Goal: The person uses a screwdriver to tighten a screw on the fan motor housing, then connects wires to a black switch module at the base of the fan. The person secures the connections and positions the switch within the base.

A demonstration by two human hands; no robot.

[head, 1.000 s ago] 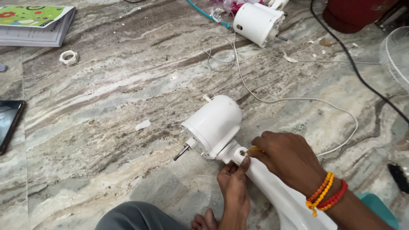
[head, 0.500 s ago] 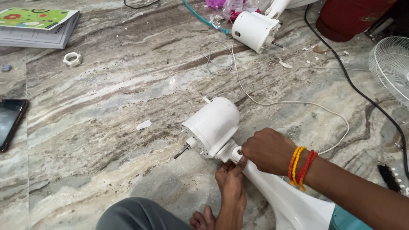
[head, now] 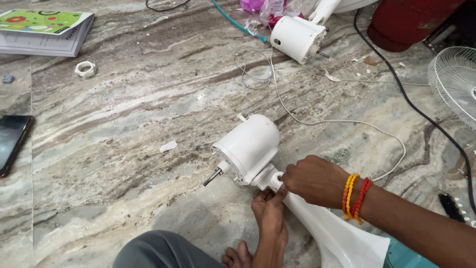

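Note:
A white fan motor housing (head: 249, 145) with a bare metal shaft (head: 212, 177) lies on the marble floor, joined to a white stand neck (head: 325, 229). My right hand (head: 314, 179), with orange and red wrist threads, is closed at the joint between housing and neck. My left hand (head: 269, 210) pinches the same joint from below. A white cord (head: 342, 122) runs from the housing across the floor. What the fingers grip at the joint is hidden.
A second white motor housing (head: 296, 37) lies at the back. A wire fan guard (head: 455, 82) is at the right edge, a black cable (head: 413, 106) beside it. A phone (head: 12, 141), a white ring (head: 85, 68) and books (head: 43, 31) are left. My knee (head: 158, 250) is in front.
My right hand has shifted slightly left along the neck toward the joint. The view has drifted, so the fan guard shows more at the right.

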